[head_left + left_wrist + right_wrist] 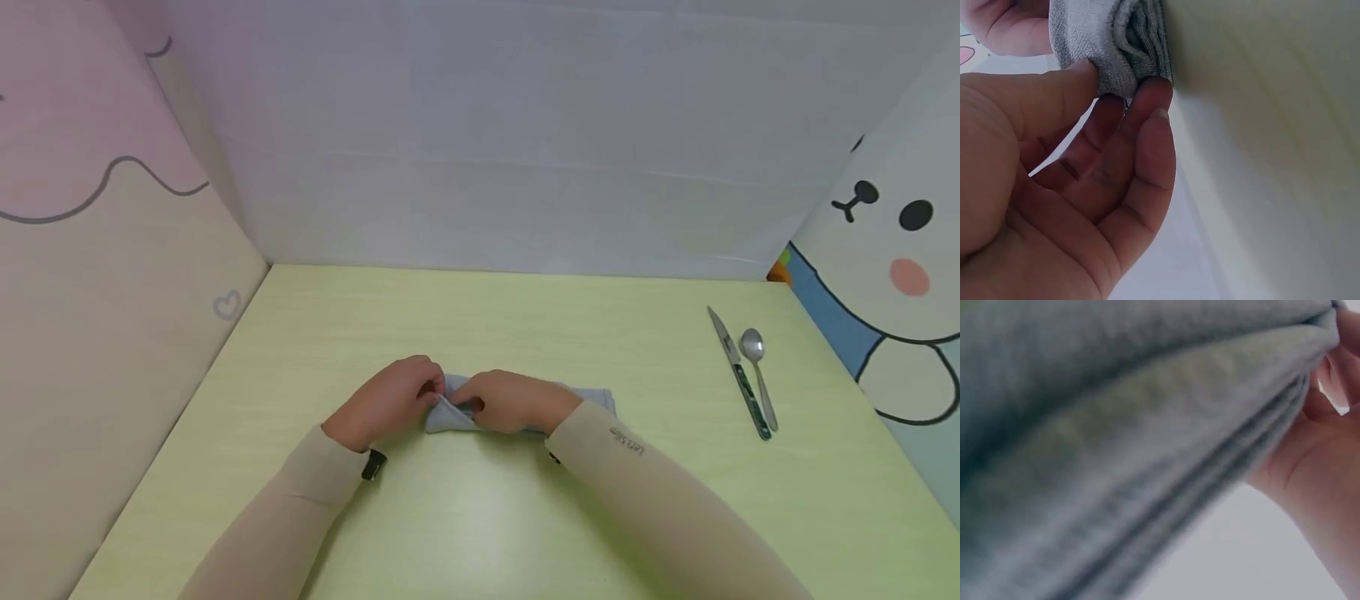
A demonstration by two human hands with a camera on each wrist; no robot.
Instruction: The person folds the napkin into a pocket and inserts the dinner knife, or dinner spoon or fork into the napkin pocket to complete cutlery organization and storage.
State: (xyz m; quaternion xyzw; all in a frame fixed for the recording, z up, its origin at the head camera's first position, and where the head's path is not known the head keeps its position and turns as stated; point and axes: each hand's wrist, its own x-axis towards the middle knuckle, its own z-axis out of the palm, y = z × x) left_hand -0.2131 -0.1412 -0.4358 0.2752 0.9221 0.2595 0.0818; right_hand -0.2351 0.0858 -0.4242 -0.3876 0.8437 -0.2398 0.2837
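Observation:
A grey-blue cloth napkin (596,398), folded into a narrow layered strip, lies on the table in the middle of the head view. My left hand (397,396) pinches its left end. In the left wrist view the thumb and fingertips of that hand (1104,162) grip the stacked folds (1110,50). My right hand (517,400) is over the middle of the strip, its index finger and thumb at a raised fold, hiding part of the cloth. Close up, the napkin (1147,437) fills much of the right wrist view, with part of a hand at the right edge.
On the right of the table (465,517) lie a table knife (742,379) with a dark patterned handle and a metal spoon (756,354) beside it. A pale wall (525,150) stands behind, with printed panels on the left and right (900,250).

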